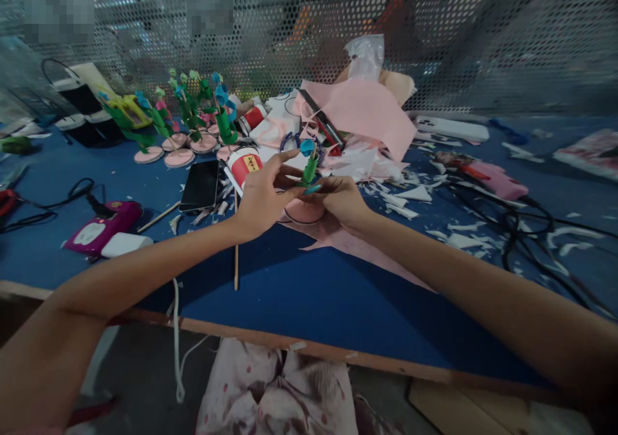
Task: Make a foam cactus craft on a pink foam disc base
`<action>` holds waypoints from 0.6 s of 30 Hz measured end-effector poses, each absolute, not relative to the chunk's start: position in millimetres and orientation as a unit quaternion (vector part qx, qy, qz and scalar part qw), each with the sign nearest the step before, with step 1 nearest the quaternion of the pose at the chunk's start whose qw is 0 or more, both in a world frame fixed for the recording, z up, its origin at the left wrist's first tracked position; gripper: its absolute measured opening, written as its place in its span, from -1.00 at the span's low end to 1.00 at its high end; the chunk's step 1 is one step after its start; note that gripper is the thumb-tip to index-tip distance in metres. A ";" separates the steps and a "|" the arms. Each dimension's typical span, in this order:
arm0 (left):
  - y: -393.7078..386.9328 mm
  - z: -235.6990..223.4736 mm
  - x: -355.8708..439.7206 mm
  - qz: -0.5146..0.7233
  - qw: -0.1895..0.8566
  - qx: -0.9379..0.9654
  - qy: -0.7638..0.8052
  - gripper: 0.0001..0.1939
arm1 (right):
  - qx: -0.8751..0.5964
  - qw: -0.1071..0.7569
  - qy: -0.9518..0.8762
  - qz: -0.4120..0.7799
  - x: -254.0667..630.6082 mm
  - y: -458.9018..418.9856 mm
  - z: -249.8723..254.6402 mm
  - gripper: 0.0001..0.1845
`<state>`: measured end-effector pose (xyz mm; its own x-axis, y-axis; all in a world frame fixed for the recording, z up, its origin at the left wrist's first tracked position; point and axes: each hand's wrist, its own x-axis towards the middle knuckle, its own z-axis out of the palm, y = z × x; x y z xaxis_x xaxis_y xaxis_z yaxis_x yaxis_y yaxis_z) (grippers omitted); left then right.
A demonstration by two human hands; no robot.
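Note:
In the middle of the table stands a small paper flower (311,170) with a green stem, a blue top and a round pink base (305,211). My left hand (265,194) closes on its stem from the left, thumb and fingers around the lower part. From the right, my right hand (344,202) pinches at the foot of the stem, just above the base. A small teal piece (312,190) shows at the fingertips; whether it is fixed to the stem, I cannot tell. Pink paper (333,235) lies under the base.
Several similar paper flowers (224,123) on pink discs stand at the back left. A phone (200,185), a red paper cup (244,166) and a wooden stick (236,255) lie nearby. Paper scraps, a pink glue gun (497,179) and black cables (512,219) are at right.

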<state>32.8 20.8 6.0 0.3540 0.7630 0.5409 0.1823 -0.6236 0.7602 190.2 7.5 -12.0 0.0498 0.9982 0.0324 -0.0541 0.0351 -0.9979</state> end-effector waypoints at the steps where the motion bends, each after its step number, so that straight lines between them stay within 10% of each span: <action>1: 21.2 5.9 32.2 0.475 0.299 0.767 0.309 -0.45 | -0.491 0.532 -0.485 0.491 190.4 7.9 -12.5 -0.66; 18: 20.8 13.1 27.2 0.458 0.081 0.821 0.330 -0.62 | -0.455 0.549 -0.471 0.519 189.7 7.1 -14.5 -0.66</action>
